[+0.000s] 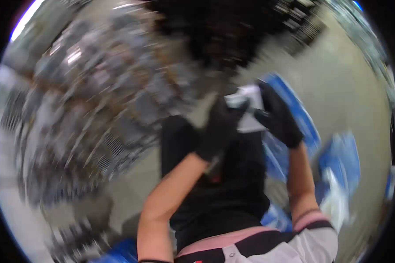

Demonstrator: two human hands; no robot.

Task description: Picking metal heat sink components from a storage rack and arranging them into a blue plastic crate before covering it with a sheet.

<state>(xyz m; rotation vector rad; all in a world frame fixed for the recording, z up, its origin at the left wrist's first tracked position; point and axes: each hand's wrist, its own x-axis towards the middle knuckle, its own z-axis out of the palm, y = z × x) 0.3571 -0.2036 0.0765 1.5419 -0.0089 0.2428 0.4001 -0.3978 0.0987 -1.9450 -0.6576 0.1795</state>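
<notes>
Both hands wear black gloves and are held out over my dark-clothed lap; motion blurs the picture. My left hand [217, 125] has its thumb and fingers closed on a small pale, shiny thing [237, 100], whose kind is too blurred to tell. Against the right side of a flat white sheet-like piece [251, 125], my right hand [281, 116] closes with its thumb over the near face and its fingers at the edge. The white piece lies between the hands, partly behind the pale thing. Fingertips of both hands are partly hidden.
A large heap of mixed grey and brown pieces [96, 101] spreads out at the left. Blue plastic bags [340, 162] lie to the right, with another blue one [298, 105] beside my right hand. A dark, blurred mass [215, 30] stands at the far side.
</notes>
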